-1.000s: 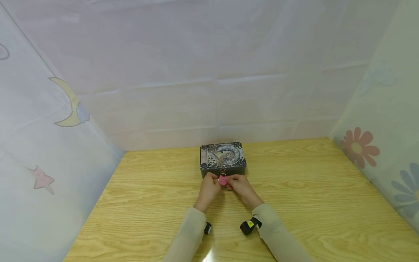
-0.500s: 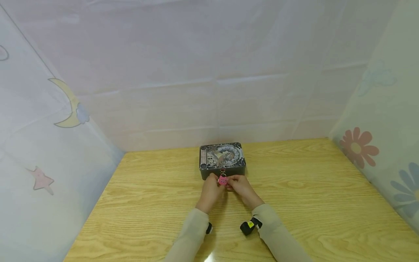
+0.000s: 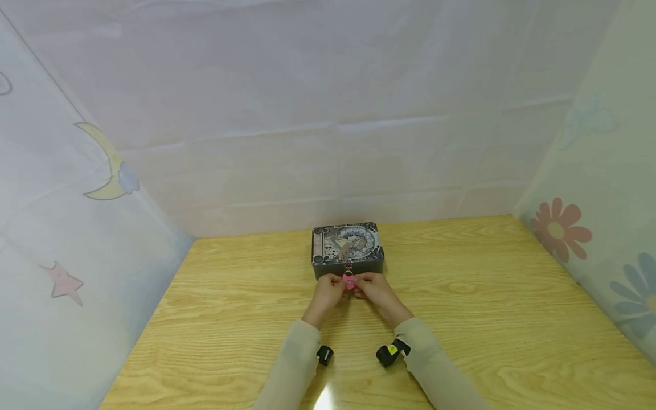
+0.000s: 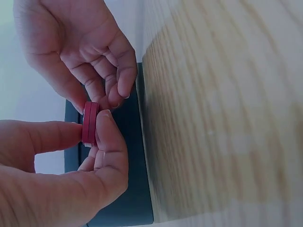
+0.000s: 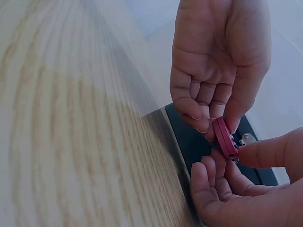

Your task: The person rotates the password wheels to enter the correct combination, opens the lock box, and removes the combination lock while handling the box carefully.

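A dark tin box (image 3: 348, 245) with an ornate printed lid stands on the table, lid down. From the clasp on its front hangs a small pink padlock (image 3: 349, 281) with a cat-like outline; its rounded edge shows red in both wrist views. My left hand (image 3: 328, 293) pinches the padlock from the left, thumb on one face and fingers on the other. On the opposite side my right hand (image 3: 378, 293) pinches it between thumb and fingertips. In the right wrist view, small metal parts show on the face of the padlock (image 5: 225, 137). Fingers partly cover it.
The wood-grain table (image 3: 246, 319) extends around the box. Behind it hangs a pale cloth backdrop (image 3: 328, 142), close to the box's rear, with printed cloth sides at left and right. Black wrist straps (image 3: 388, 355) sit under the sleeves.
My left hand first moved in under the padlock, then drew back a little to the left with its fingers placed anew. The padlock's tilt changed slightly. My right hand stayed nearly still.
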Demonstrator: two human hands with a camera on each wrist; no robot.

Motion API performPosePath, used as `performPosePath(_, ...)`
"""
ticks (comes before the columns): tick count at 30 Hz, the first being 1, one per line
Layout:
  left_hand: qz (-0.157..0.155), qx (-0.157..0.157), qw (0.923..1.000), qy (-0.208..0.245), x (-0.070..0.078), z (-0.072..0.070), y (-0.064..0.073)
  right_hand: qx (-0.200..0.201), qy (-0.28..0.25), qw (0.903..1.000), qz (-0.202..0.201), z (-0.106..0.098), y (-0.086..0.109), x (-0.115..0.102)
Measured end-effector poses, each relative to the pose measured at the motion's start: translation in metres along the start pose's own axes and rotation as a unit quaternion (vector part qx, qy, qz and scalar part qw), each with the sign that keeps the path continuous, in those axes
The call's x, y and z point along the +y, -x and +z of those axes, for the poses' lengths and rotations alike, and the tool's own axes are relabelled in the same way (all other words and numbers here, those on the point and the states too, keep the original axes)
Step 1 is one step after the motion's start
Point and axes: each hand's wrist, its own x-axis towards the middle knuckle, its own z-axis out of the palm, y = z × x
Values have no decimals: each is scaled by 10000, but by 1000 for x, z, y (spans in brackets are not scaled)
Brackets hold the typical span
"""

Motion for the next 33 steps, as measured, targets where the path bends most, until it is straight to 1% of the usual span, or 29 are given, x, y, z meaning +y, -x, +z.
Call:
performPosePath(9, 23, 23, 10000, 38, 3, 1, 1, -38, -25, 10000, 48, 1, 3, -6)
performPosePath(16, 5, 102, 9997, 233, 1, 3, 1, -85, 21, 10000, -8, 1, 2, -4)
performPosePath(24, -62, 113, 9993, 361, 2, 4, 3, -33, -130, 9999, -13, 0, 0, 0)
performPosePath(28, -44, 91, 9992, 385, 3, 5, 4, -27, -176, 9998, -44, -1, 0, 0)
performPosePath(33, -34, 89, 9993, 357, 2, 5, 4, -50, -172, 9998, 17, -2, 0, -1)
